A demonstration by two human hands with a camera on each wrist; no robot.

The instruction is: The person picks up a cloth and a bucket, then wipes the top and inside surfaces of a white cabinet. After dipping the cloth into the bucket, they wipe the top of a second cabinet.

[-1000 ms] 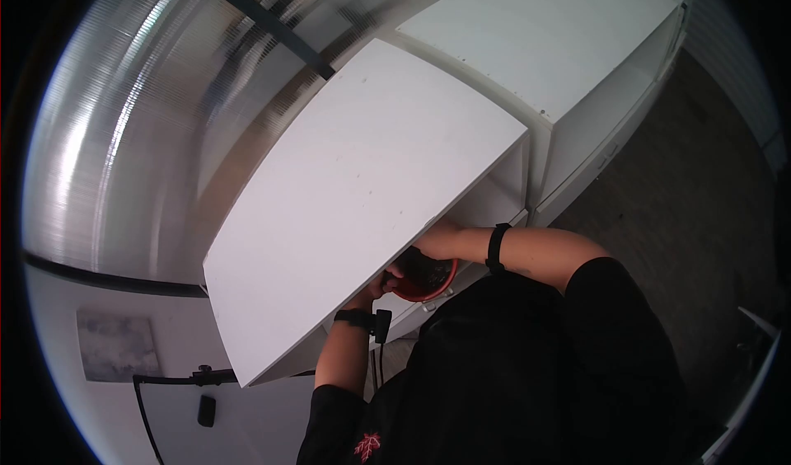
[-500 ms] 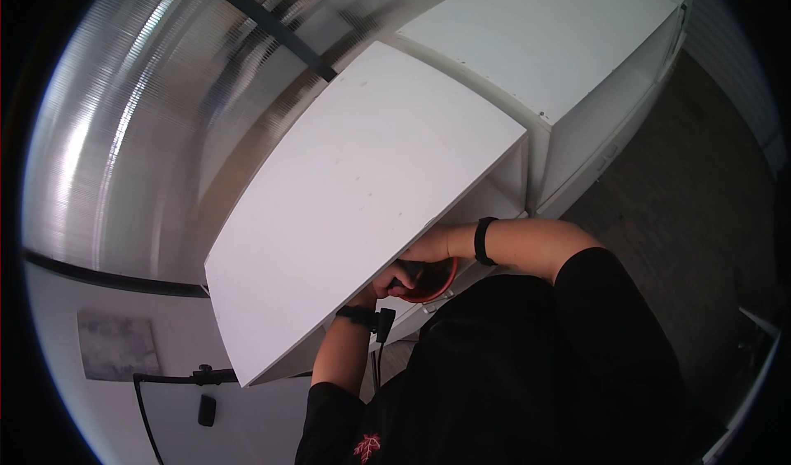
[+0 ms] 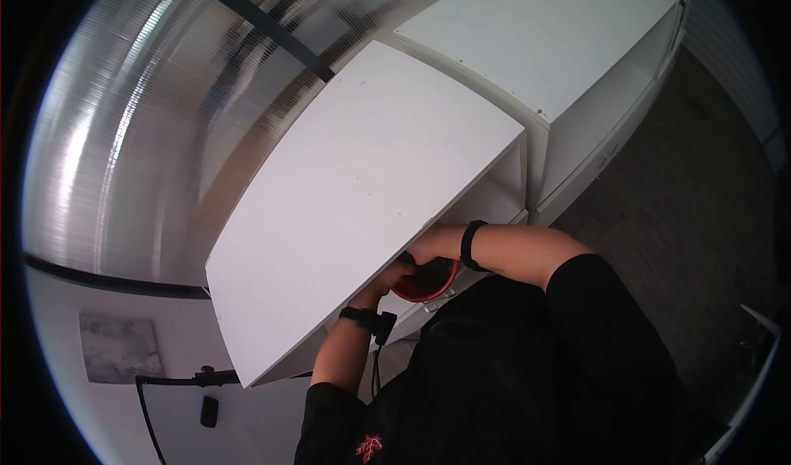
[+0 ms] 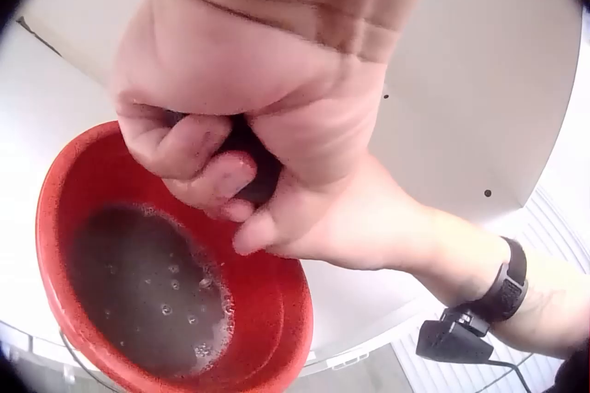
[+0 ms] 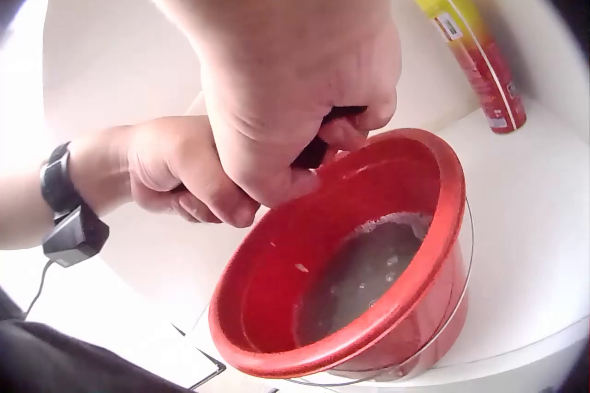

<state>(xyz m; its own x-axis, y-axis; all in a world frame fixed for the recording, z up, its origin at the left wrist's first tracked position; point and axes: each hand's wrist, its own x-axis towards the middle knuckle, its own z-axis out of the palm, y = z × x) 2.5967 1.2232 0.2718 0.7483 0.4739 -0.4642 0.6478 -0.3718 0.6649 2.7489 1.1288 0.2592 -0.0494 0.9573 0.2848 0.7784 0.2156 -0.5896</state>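
Note:
Both hands grip a dark, bunched cloth (image 4: 265,175) just over a red bucket (image 4: 57,255). My left hand (image 4: 249,70) has its fingers curled round the cloth, with the palm side showing in the left wrist view. Fingers of my right hand (image 5: 295,98) are wrapped round it too, close above the bucket's rim in the right wrist view. Most of the cloth is hidden inside the fists. Murky grey water (image 5: 359,273) with bubbles lies in the bucket. In the head view the cabinet top partly covers the left hand (image 3: 394,279) and right hand (image 3: 430,244).
The bucket stands inside an open white cabinet (image 3: 354,160), under its overhanging top. Behind the bucket is a red spray can with a yellow cap (image 5: 479,61). A second white cabinet (image 3: 552,44) adjoins on the right. The bucket has a thin wire handle (image 5: 470,255).
My left hand has turned at the wrist around the cloth, first showing more of it, then covering it. The right wrist has shifted a little to the left. The bucket stays put.

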